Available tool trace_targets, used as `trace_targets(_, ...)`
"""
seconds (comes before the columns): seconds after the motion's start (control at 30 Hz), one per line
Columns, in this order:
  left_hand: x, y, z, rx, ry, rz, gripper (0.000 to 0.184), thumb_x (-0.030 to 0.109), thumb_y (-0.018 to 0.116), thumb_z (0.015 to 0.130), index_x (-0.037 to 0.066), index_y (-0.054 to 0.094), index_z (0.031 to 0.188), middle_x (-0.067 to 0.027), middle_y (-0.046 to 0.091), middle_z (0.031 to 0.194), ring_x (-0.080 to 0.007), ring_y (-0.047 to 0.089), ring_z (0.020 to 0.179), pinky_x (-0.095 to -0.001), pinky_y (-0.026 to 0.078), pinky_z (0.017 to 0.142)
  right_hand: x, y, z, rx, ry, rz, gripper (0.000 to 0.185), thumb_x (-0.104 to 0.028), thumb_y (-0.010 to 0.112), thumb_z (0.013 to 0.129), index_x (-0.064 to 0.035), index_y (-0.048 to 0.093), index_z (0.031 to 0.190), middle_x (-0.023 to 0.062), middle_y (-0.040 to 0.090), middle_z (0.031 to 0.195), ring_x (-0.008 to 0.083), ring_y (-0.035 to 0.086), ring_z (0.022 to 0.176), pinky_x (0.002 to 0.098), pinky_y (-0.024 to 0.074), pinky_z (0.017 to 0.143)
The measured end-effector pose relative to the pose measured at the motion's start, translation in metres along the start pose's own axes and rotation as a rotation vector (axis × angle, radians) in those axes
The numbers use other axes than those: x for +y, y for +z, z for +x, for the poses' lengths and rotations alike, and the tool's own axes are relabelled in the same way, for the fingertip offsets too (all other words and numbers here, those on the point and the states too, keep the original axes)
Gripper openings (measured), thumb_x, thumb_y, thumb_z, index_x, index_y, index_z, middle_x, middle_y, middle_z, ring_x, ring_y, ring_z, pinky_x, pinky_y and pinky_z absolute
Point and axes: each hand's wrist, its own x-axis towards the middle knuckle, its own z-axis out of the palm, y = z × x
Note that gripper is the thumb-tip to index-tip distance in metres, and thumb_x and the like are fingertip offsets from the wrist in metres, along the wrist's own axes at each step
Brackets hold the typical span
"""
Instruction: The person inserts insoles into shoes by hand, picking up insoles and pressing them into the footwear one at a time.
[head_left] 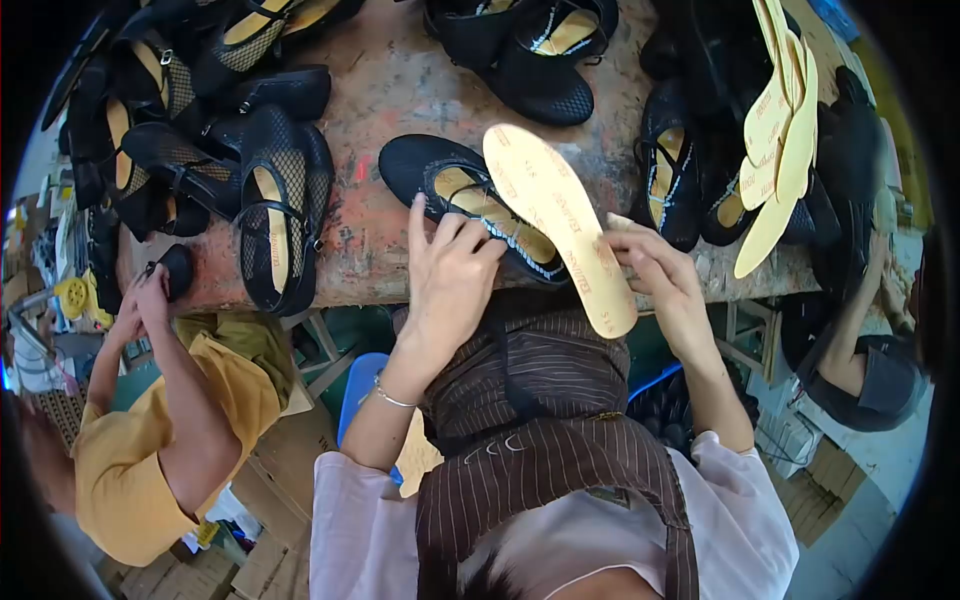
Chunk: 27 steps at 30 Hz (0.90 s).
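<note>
A black mesh shoe (409, 171) with a tan inside and a beaded edge lies on the workbench in front of me. My left hand (452, 265) is on its near side, the index finger stretched along the toe and the other fingers bent over the beaded opening. In my right hand (655, 268), a cream insole (555, 200) with red printing is gripped by its edge between thumb and fingers. The insole is tilted above the shoe and hides part of its heel end.
Several more black shoes (283, 210) crowd the left of the paint-stained workbench (375, 75), with others (540, 85) at the back. To the right, a stack of cream insoles (790, 130) rests over shoes. A co-worker in a yellow shirt (165, 470) handles a shoe at left; another person's arm (850, 350) shows at right.
</note>
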Motion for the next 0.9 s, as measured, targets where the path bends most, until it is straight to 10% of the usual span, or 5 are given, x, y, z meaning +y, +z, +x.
trace_targets(0.17,0.032,0.025,0.000,0.059,-0.024,-0.092,0.013,0.007,0.069,0.081,0.009,0.075,0.092,-0.0035,0.065,0.093,-0.0235,0.058,0.097,-0.0522,0.036,0.104,-0.009,0.016,0.001,0.083,-0.243,-0.787,0.049,-0.001,0.070,0.088,0.0002,0.058,0.135,0.0140,0.065,0.129,0.0147,0.067,0.105,0.0278,0.0544,0.082)
trace_targets(0.3,0.025,0.020,-0.011,0.115,-0.052,-0.191,0.024,0.013,0.077,0.079,0.010,0.072,0.102,-0.0040,0.065,0.100,-0.0244,0.058,0.103,-0.0560,0.033,0.110,-0.024,0.003,0.001,0.300,-0.070,-0.562,0.055,0.005,0.068,0.085,-0.0010,0.057,0.139,0.0148,0.069,0.119,0.0164,0.065,0.094,0.0304,0.0543,0.080)
trace_targets(0.37,0.005,0.013,-0.017,0.102,-0.035,-0.133,0.063,0.020,0.088,0.070,0.012,0.064,0.127,-0.0096,0.058,0.136,-0.0338,0.049,0.133,-0.0573,0.024,0.120,-0.026,-0.010,0.002,0.146,-0.293,-0.877,0.063,0.001,0.075,0.080,-0.0020,0.057,0.140,0.0170,0.066,0.124,0.0253,0.065,0.093,0.0363,0.0535,0.089)
trace_targets(0.5,-0.041,-0.007,0.000,-0.027,-0.138,-0.024,0.107,0.021,0.094,0.058,0.011,0.042,0.152,-0.0130,0.045,0.154,-0.0378,0.034,0.148,-0.0570,0.023,0.122,-0.023,0.023,0.006,0.184,-0.292,-1.211,0.068,-0.009,0.084,0.072,-0.0045,0.061,0.136,0.0156,0.063,0.124,0.0349,0.061,0.105,0.0407,0.0502,0.095)
trace_targets(0.9,-0.069,-0.008,-0.012,-0.058,-0.130,-0.216,0.104,0.016,0.094,0.056,0.002,0.045,0.147,-0.0177,0.053,0.141,-0.0384,0.050,0.130,-0.0469,0.042,0.110,-0.065,-0.023,-0.025,-0.010,-0.392,-1.396,0.046,-0.009,0.080,0.072,-0.0057,0.075,0.118,0.0189,0.065,0.117,0.0359,0.061,0.099,0.0427,0.0518,0.084)
